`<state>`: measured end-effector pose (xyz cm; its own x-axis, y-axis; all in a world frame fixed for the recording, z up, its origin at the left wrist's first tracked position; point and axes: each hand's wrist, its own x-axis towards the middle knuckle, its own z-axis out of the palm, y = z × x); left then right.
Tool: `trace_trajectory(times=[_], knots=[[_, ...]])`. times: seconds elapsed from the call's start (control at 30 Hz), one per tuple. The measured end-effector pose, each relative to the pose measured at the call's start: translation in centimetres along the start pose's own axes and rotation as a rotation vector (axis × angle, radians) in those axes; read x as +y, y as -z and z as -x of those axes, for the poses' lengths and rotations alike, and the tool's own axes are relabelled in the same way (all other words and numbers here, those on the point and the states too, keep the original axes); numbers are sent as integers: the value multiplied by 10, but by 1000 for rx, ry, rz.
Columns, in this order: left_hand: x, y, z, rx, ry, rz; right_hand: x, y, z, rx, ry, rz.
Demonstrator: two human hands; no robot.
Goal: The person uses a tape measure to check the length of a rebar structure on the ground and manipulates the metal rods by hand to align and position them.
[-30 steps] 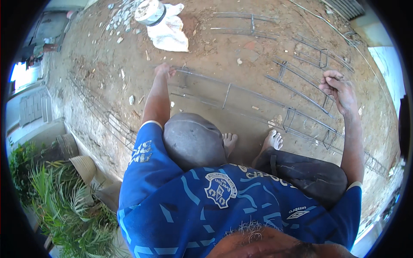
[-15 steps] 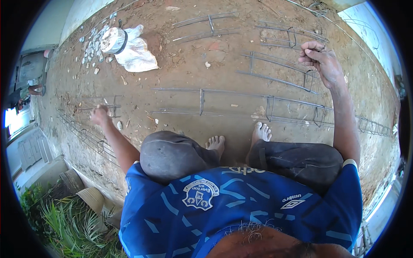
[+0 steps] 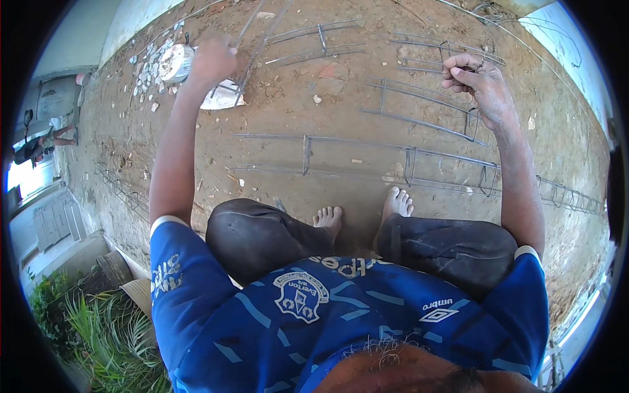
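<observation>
My left hand (image 3: 215, 60), smeared a little by motion, is raised at the upper left and closed round a rebar frame (image 3: 251, 57). Two thin steel bars of it slant up past the fingers, out of the top of the view. My right hand (image 3: 481, 82) hovers at the upper right with thumb and fingertips pinched. A thin dark bit shows at its fingers, too small to name. Below it lies a short rebar frame (image 3: 426, 101) with a stirrup near its end. A longer rebar frame (image 3: 367, 145) stretches across the ground before my feet.
Beyond lie two more short rebar frames, one upper middle (image 3: 321, 40), one upper right (image 3: 444, 56). A white bucket (image 3: 175, 63), a white sack (image 3: 225, 98) and loose stones (image 3: 145, 75) are at the upper left. Another person (image 3: 46, 145) is at the far left, near plants (image 3: 111, 340).
My left hand has swung up and away from the ground at the left, lifting the rebar frame that lay there. My right hand has shifted slightly left, still pinched.
</observation>
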<state>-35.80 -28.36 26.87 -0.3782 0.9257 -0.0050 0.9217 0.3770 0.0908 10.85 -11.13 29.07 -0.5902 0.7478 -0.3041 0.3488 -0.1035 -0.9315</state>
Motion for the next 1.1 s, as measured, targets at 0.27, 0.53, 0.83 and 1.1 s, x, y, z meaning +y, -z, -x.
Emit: trace_trajectory(times=[0.27, 0.53, 0.83, 1.1], knots=[[9, -76, -87, -73, -156, -296, 20, 17, 11, 53, -52, 29], [-19, -159, -82, -142, -222, -343, 31, 9, 2, 26, 24, 189], [-36, -163, -76, -182, -242, -404, 44, 5, -1, 20, -22, 255], [-26, -195, -77, -167, -317, -317, 37, -10, -5, 6, -24, 356]])
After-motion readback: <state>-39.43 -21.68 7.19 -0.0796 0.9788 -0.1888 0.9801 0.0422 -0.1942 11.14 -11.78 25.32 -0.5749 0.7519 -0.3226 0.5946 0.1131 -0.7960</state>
